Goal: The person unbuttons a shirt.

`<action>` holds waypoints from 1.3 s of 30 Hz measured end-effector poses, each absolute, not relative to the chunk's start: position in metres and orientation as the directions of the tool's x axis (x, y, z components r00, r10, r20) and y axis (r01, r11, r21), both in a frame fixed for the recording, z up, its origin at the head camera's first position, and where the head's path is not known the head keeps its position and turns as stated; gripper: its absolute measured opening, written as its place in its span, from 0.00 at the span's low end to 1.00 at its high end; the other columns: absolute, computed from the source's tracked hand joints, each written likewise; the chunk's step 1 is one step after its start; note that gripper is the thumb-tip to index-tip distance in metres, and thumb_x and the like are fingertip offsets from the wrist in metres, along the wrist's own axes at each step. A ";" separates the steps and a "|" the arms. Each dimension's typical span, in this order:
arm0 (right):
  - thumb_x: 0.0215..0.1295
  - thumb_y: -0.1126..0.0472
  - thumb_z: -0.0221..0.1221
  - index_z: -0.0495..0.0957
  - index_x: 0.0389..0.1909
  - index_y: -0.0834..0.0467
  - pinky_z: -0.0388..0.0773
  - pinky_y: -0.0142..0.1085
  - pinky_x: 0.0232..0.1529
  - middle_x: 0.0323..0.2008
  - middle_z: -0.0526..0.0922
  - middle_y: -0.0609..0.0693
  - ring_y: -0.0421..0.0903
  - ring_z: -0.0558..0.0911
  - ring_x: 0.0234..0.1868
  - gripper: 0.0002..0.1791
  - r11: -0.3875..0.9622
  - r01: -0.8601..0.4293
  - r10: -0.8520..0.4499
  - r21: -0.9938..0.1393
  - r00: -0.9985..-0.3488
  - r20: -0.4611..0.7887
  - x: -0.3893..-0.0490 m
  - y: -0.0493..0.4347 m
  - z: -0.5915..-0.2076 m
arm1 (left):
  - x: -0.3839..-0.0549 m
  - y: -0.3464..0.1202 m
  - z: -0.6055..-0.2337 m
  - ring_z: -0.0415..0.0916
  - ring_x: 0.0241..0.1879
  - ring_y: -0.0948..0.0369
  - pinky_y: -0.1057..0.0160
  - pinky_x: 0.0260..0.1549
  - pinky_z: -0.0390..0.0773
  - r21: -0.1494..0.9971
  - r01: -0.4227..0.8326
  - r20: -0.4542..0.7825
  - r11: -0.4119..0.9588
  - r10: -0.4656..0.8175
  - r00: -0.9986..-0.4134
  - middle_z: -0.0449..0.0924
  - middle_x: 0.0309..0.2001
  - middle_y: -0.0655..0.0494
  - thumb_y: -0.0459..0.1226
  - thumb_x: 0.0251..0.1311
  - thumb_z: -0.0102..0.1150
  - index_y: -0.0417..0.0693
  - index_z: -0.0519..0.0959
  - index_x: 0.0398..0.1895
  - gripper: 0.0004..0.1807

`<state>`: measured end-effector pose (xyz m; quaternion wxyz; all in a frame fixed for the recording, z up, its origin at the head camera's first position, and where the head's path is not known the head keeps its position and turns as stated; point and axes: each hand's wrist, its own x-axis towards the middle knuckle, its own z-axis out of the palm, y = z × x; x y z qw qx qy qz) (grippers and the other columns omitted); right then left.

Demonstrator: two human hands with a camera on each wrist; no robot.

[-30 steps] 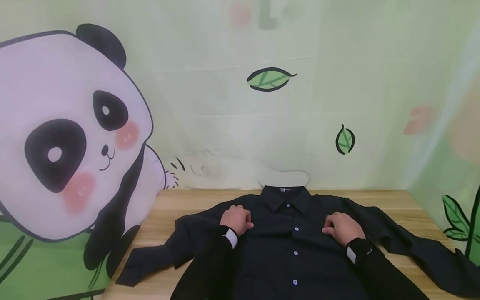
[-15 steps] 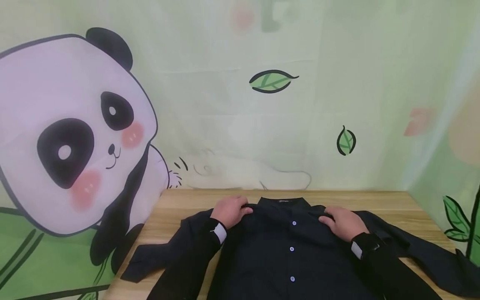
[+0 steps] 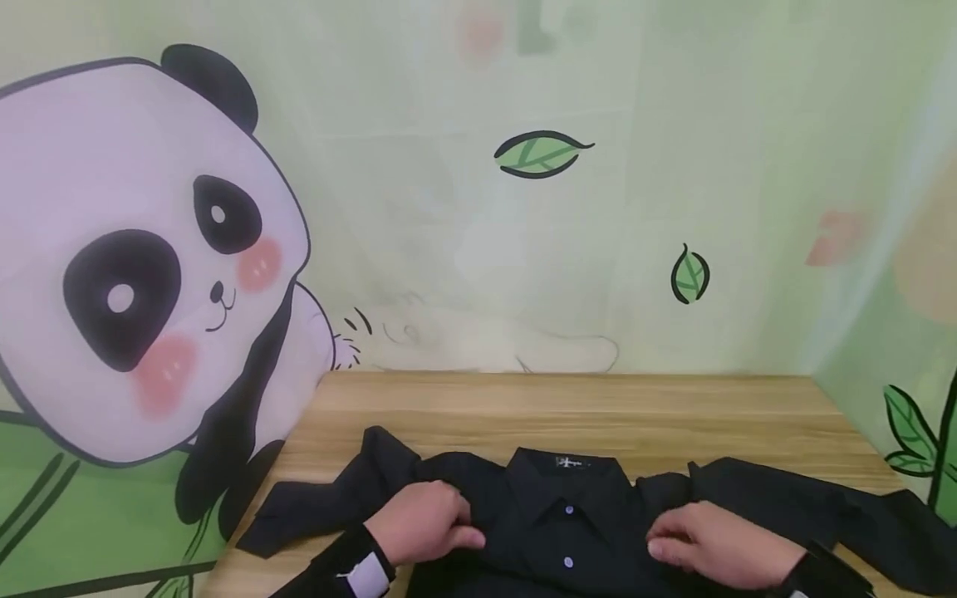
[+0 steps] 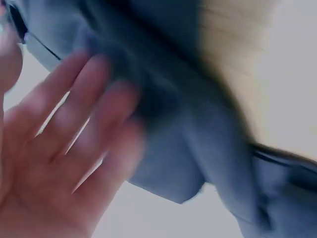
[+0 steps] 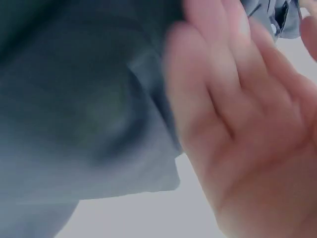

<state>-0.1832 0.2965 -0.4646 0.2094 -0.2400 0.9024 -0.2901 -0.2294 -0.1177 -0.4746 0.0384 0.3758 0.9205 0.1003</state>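
Observation:
A black long-sleeved button-up shirt (image 3: pixel 523 544) lies front up on the table, its collar (image 3: pixel 607 494) pointing away from me. White buttons (image 3: pixel 569 562) run down its middle. My left hand (image 3: pixel 429 523) is over the shirt's left shoulder area, thumb apart from the fingers; the left wrist view shows its fingers (image 4: pixel 79 124) extended against blurred dark cloth (image 4: pixel 213 129). On the other side, my right hand (image 3: pixel 721 540) is over the chest just below the shoulder. In the right wrist view its fingers (image 5: pixel 233 84) are fairly straight beside the fabric (image 5: pixel 64 109).
The wooden table (image 3: pixel 568 399) shows bare beyond the collar. One sleeve (image 3: pixel 306 507) spreads out left, the other (image 3: pixel 882 519) reaches toward the right table edge. Behind stands a green backdrop (image 3: pixel 449 208) with a printed panda (image 3: pixel 149 274) and leaves.
The shirt's collar and shoulders have come toward me from the table's far edge, uncovering wood there. Both hands went to the shoulders, then came back nearer with the shirt.

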 end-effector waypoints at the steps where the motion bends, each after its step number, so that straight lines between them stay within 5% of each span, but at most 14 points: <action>1: 0.79 0.52 0.61 0.87 0.53 0.53 0.83 0.39 0.44 0.43 0.89 0.44 0.37 0.85 0.41 0.13 0.733 -0.336 -0.534 -0.592 -0.823 -0.195 -0.188 0.289 -0.464 | -0.231 -0.109 -0.475 0.75 0.28 0.68 0.66 0.32 0.78 0.213 0.684 0.048 0.698 0.692 -0.720 0.81 0.29 0.65 0.56 0.70 0.67 0.55 0.88 0.35 0.17; 4: 0.78 0.53 0.62 0.83 0.59 0.54 0.84 0.49 0.54 0.55 0.88 0.48 0.47 0.87 0.54 0.16 0.779 -0.443 -0.509 -0.443 -0.860 -0.035 -0.205 0.261 -0.467 | -0.239 -0.075 -0.481 0.85 0.45 0.65 0.63 0.46 0.84 0.202 0.712 0.174 0.673 0.691 -0.702 0.87 0.49 0.60 0.49 0.77 0.61 0.54 0.85 0.57 0.15; 7: 0.75 0.56 0.65 0.79 0.65 0.56 0.81 0.55 0.62 0.62 0.85 0.53 0.54 0.85 0.63 0.21 0.777 -0.507 -0.553 -0.373 -0.833 -0.019 -0.218 0.235 -0.477 | -0.244 -0.038 -0.493 0.85 0.58 0.63 0.62 0.56 0.84 0.229 0.722 0.152 0.653 0.709 -0.689 0.84 0.65 0.57 0.46 0.79 0.59 0.53 0.76 0.72 0.23; 12: 0.67 0.56 0.72 0.84 0.54 0.53 0.85 0.48 0.53 0.50 0.86 0.47 0.44 0.85 0.49 0.17 0.767 -0.528 -0.600 -0.365 -0.791 -0.115 -0.231 0.214 -0.493 | -0.247 -0.008 -0.509 0.85 0.52 0.68 0.65 0.52 0.83 0.257 0.684 0.001 0.683 0.707 -0.707 0.88 0.55 0.63 0.50 0.74 0.65 0.58 0.83 0.63 0.19; 16: 0.65 0.56 0.73 0.85 0.39 0.45 0.80 0.37 0.39 0.37 0.83 0.38 0.33 0.78 0.36 0.06 0.747 -0.573 -0.623 -0.337 -0.781 -0.053 -0.237 0.215 -0.498 | -0.252 -0.008 -0.512 0.81 0.40 0.71 0.68 0.39 0.80 0.240 0.686 0.003 0.687 0.706 -0.708 0.87 0.43 0.68 0.54 0.67 0.71 0.63 0.89 0.49 0.13; 21: 0.67 0.58 0.72 0.84 0.36 0.44 0.71 0.30 0.29 0.32 0.76 0.38 0.32 0.74 0.28 0.06 0.776 -0.605 -0.569 -0.179 -0.793 0.216 -0.241 0.213 -0.485 | -0.267 -0.016 -0.501 0.82 0.39 0.72 0.71 0.38 0.79 0.306 0.687 0.103 0.659 0.694 -0.712 0.89 0.42 0.69 0.49 0.70 0.69 0.64 0.90 0.45 0.06; 24: 0.66 0.61 0.73 0.85 0.38 0.48 0.78 0.33 0.31 0.37 0.78 0.44 0.38 0.79 0.30 0.06 0.834 -0.541 -0.455 -0.110 -0.787 0.416 -0.246 0.205 -0.471 | -0.280 -0.018 -0.487 0.82 0.39 0.71 0.70 0.40 0.78 0.464 0.609 0.151 0.643 0.620 -0.770 0.91 0.43 0.65 0.44 0.74 0.65 0.58 0.90 0.47 0.07; 28: 0.71 0.61 0.69 0.85 0.47 0.56 0.86 0.47 0.46 0.48 0.84 0.53 0.51 0.87 0.43 0.08 0.876 -0.418 -0.243 -0.243 -0.815 0.527 -0.247 0.188 -0.456 | -0.286 -0.014 -0.465 0.81 0.34 0.66 0.67 0.35 0.76 0.647 0.458 0.245 0.609 0.403 -0.882 0.92 0.39 0.58 0.44 0.75 0.64 0.52 0.91 0.43 0.09; 31: 0.76 0.56 0.65 0.84 0.57 0.59 0.84 0.54 0.54 0.54 0.86 0.58 0.57 0.88 0.52 0.15 0.833 -0.348 -0.153 -0.430 -0.892 0.425 -0.242 0.177 -0.449 | -0.285 -0.009 -0.454 0.80 0.31 0.66 0.67 0.32 0.75 0.760 0.371 0.277 0.534 0.249 -0.928 0.92 0.35 0.56 0.44 0.73 0.65 0.49 0.91 0.39 0.11; 35: 0.77 0.51 0.63 0.82 0.62 0.61 0.83 0.55 0.59 0.56 0.88 0.59 0.57 0.88 0.55 0.22 0.786 -0.265 -0.114 -0.559 -0.950 0.290 -0.241 0.168 -0.447 | -0.283 -0.006 -0.448 0.73 0.20 0.65 0.66 0.25 0.72 0.884 0.257 0.178 0.391 0.227 -0.957 0.83 0.24 0.55 0.43 0.76 0.62 0.47 0.91 0.40 0.13; 39: 0.74 0.50 0.67 0.85 0.56 0.60 0.85 0.52 0.50 0.47 0.92 0.56 0.53 0.90 0.46 0.20 0.788 -0.238 -0.048 -0.569 -0.944 0.328 -0.244 0.168 -0.447 | -0.280 -0.006 -0.447 0.77 0.27 0.63 0.64 0.33 0.76 0.870 0.291 0.179 0.399 0.294 -0.939 0.87 0.30 0.54 0.43 0.79 0.59 0.47 0.91 0.45 0.14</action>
